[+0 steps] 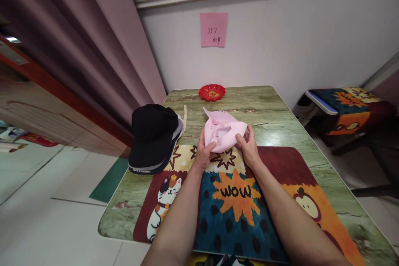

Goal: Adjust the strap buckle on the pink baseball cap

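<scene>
1. A soft pink fabric cap [222,133] is gripped at its near edge by the left hand [204,153] and right hand [249,145], fingers closed on it, above the green wood-pattern tabletop [274,112].
2. A shallow red plastic dish [212,92] is seen at the far edge; its content cannot be told.
3. A black baseball cap [154,137] is lying to the left.

White wall [280,41] with pink note [213,29], mauve curtain [93,41], green table [274,112].

Your table layout, front to back

The pink fabric cap [222,132] lies on the green wood-grain table [274,112] at the cartoon-printed mat's [237,199] far edge; the black baseball cap [153,137] sits left of it, the red plastic dish [212,92] behind.
</scene>
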The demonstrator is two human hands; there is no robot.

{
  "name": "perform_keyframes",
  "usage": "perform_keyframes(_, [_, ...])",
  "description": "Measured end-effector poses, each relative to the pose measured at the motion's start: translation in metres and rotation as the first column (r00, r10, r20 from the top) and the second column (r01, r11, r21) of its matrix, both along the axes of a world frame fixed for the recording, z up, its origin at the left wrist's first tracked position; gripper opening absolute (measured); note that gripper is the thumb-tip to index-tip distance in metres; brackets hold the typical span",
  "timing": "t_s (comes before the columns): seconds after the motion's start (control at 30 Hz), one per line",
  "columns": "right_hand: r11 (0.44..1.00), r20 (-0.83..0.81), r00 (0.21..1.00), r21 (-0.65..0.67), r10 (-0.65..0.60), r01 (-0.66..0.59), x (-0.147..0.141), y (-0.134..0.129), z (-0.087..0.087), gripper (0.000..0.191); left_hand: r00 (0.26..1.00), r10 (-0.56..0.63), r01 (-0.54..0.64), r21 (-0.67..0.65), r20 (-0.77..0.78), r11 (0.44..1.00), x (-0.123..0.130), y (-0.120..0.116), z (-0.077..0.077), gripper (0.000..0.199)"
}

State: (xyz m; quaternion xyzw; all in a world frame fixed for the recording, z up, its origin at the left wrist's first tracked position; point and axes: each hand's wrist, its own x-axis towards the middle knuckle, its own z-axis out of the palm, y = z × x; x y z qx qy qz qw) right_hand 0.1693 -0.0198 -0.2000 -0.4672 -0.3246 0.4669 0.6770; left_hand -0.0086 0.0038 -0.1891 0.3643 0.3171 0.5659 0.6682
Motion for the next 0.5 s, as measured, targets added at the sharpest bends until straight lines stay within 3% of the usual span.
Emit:
perform_keyframes(0.1, [0.999, 0.055, 0.997, -0.005, -0.044, 0.045, -0.0005, 0.0013, -0.0007, 0.106, 0.999, 0.041, -0.040, -0.034, 0.013, 0.999, -0.0003, 0.0006, -0.0008, 0.084])
perform_keyframes(0.27, [1.000, 0.205, 0.979, 0.002, -0.016, 0.016, 0.0015, 0.0004, -0.0025, 0.107, 0.963, 0.270, -0.262, -0.180, 0.021, 0.948, -0.0033, 0.0055, 0.0001, 0.065])
perform_keyframes(0.5, [0.994, 0.431, 0.900, 0.107, -0.059, 0.014, 0.0019, -0.0055, -0.0026, 0.104, 0.930, 0.367, -0.367, -0.156, -0.034, 0.917, -0.0074, 0.0047, 0.0041, 0.068])
